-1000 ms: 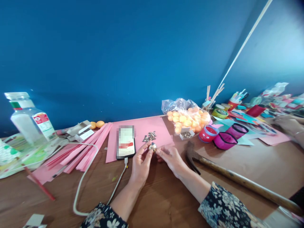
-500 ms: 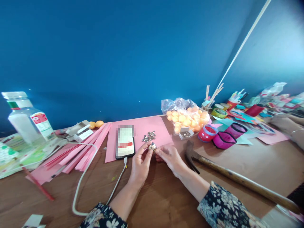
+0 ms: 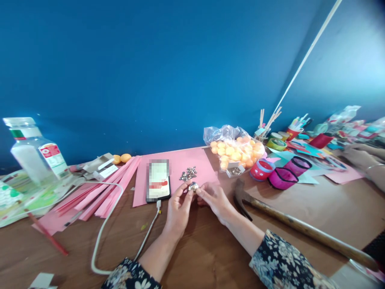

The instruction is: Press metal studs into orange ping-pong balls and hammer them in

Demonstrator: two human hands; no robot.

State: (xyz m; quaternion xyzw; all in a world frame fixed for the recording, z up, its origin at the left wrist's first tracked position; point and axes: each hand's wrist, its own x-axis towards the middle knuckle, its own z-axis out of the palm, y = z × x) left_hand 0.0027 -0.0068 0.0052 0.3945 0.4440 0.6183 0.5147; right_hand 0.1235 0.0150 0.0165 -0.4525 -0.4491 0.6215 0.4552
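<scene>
Between both hands is a small shiny, silvery rounded object [image 3: 193,186], whose kind I cannot make out. The thumb and fingers of my left hand [image 3: 179,206] pinch it from the left. From the right, the thumb and forefinger of my right hand [image 3: 215,200] pinch its edge. Just beyond lies a heap of small shiny metal pieces [image 3: 188,173] on a pink sheet [image 3: 174,158]. A phone [image 3: 159,180] rests on the sheet's left part, plugged into a white cable [image 3: 104,228]. My fingertips partly hide the object.
On the right lie a claw hammer [image 3: 288,222], pink and red cups and a small box of metal pieces [image 3: 235,170]. A bag of orange balls [image 3: 236,150] stands behind. Pink strips [image 3: 105,188] and a clear bottle [image 3: 37,152] sit left. Another person's hand [image 3: 359,157] shows far right.
The silvery object has turned slightly between my fingers and shows a smoother, brighter face. Both hands stay in nearly the same place.
</scene>
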